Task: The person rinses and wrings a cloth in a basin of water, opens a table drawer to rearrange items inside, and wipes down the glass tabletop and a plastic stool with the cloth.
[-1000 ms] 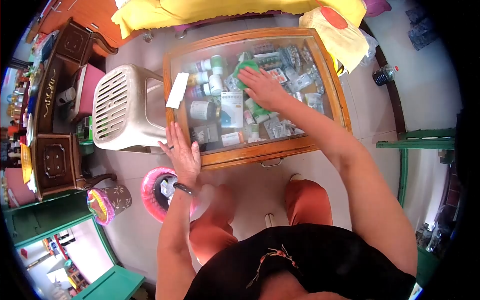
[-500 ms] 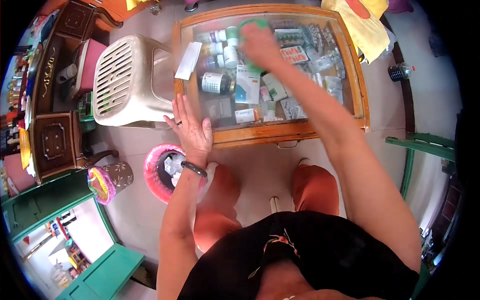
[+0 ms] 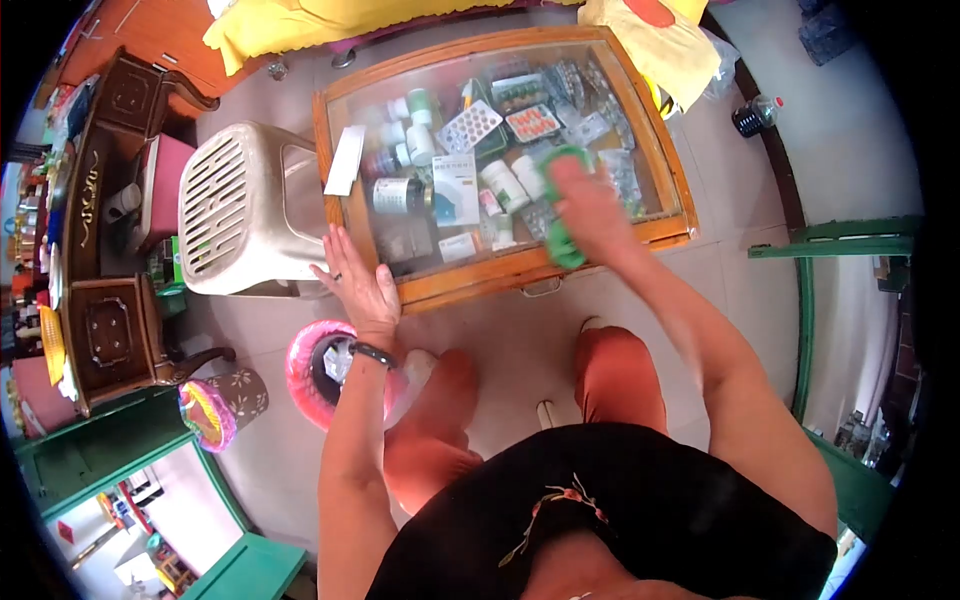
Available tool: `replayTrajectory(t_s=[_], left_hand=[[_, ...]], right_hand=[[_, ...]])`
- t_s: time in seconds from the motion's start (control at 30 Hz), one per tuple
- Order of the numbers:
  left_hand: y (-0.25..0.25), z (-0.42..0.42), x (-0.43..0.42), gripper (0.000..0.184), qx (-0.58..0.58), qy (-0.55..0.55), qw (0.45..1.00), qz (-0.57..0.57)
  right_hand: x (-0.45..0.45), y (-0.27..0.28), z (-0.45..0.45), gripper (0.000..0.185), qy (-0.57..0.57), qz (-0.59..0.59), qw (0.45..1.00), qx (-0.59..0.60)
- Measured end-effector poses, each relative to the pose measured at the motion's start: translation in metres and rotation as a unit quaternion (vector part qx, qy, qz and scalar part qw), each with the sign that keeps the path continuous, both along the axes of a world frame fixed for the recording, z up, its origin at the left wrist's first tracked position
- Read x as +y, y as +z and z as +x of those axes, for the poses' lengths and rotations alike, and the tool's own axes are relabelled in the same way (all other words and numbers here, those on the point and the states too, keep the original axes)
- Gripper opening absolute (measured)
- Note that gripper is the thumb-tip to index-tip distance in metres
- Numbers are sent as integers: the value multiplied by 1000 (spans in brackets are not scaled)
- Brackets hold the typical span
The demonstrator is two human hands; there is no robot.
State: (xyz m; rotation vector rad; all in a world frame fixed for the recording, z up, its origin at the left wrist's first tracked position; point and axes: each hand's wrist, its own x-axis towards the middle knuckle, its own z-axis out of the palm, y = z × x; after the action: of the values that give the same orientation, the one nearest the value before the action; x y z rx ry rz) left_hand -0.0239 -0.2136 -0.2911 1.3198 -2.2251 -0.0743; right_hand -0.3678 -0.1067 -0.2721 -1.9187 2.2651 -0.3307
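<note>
A wooden case with a glass top [image 3: 470, 290] stands before me, its frame orange-brown. Through the glass show white medicine bottles [image 3: 418, 145], a dark bottle with a white label [image 3: 398, 196], a white and blue box [image 3: 456, 190] and several blister packs [image 3: 470, 127]. My right hand [image 3: 597, 212] is closed on a green cloth [image 3: 566, 243], pressed on the glass near the front right; it is slightly blurred. Fingers spread, my left hand [image 3: 360, 285] rests on the case's front left corner. A folded white paper [image 3: 345, 160] lies on the left edge of the top.
A beige plastic stool [image 3: 225, 215] stands left of the case. Below it are a pink-rimmed bin [image 3: 300, 365] and a patterned bin [image 3: 240, 392]. A bottle of dark liquid [image 3: 757, 116] stands on the floor at right. Yellow cloth [image 3: 330, 22] hangs at the back.
My right hand has moved with the green cloth from the far middle of the glass to the front right. My left hand stays on the corner. The view has shifted a little.
</note>
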Motion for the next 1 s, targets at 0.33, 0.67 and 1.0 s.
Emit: replayTrajectory(t_s=[0.33,0.67,1.0], left_hand=[[4,-4,-2,81,-10,4,1000,28],[6,-6,0,81,-30,3,999,35],[7,-5,-2,84,-19,2,999,38]], right_hand=[[-191,-30,-127,48,-110,-88,984,111],[-41,2,68,58,305,-137,940,-73],[-123,-81,-228,43,-24,-226,967,115]])
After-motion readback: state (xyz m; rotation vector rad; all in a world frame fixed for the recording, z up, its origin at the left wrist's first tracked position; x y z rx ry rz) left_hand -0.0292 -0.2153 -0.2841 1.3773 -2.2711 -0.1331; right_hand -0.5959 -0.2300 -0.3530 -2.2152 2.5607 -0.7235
